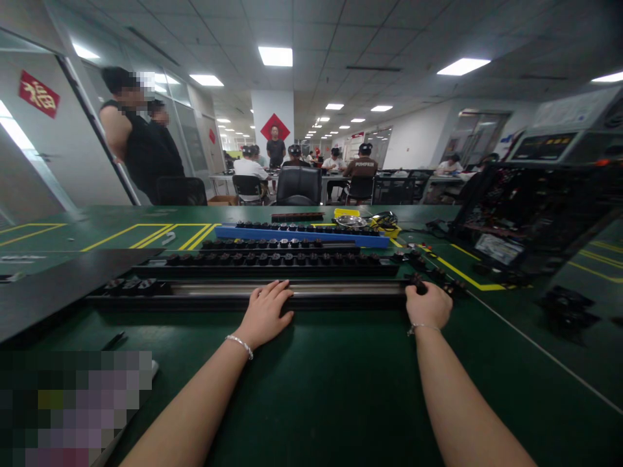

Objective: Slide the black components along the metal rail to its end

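Note:
A long dark rail [341, 290] with a shiny metal channel lies across the green table. My left hand [267, 313] rests on the rail near its middle, fingers stretched out, holding nothing. At the rail's right end my right hand [429, 305] is closed around a small black round part [417, 283]; its fingers hide much of that part. Several similar black round parts [131, 285] sit in the rail's left end. Just behind, a second dark rail [272, 267] carries a row of such parts.
Farther back lie a blue tray [302, 235] with a row of black parts and a yellow container [346, 213]. An opened computer case [511, 220] stands at right. A dark flat board [63, 292] lies left. Loose black parts [568, 311] are at right. Other people stand and sit beyond the table.

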The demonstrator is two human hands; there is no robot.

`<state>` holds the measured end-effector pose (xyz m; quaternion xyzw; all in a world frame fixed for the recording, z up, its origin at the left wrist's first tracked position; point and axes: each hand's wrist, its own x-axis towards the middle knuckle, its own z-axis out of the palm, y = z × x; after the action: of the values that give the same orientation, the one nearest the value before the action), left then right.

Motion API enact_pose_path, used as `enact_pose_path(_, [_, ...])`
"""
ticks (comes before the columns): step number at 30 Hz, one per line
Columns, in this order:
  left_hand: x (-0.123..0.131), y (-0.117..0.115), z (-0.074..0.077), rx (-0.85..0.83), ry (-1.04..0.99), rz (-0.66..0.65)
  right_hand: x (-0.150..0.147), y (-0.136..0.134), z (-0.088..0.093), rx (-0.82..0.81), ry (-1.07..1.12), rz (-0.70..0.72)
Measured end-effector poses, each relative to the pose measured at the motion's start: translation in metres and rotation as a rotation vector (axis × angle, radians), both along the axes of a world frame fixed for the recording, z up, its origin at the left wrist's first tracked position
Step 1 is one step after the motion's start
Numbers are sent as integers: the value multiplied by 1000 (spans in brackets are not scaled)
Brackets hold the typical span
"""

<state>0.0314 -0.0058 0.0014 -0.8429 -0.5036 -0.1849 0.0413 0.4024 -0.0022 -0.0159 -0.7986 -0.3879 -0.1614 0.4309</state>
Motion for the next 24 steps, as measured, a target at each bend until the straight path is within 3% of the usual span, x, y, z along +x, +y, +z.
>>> enact_pose_path(24, [1,-1,2,7,-14,7,19,2,-2,-4,155,-56])
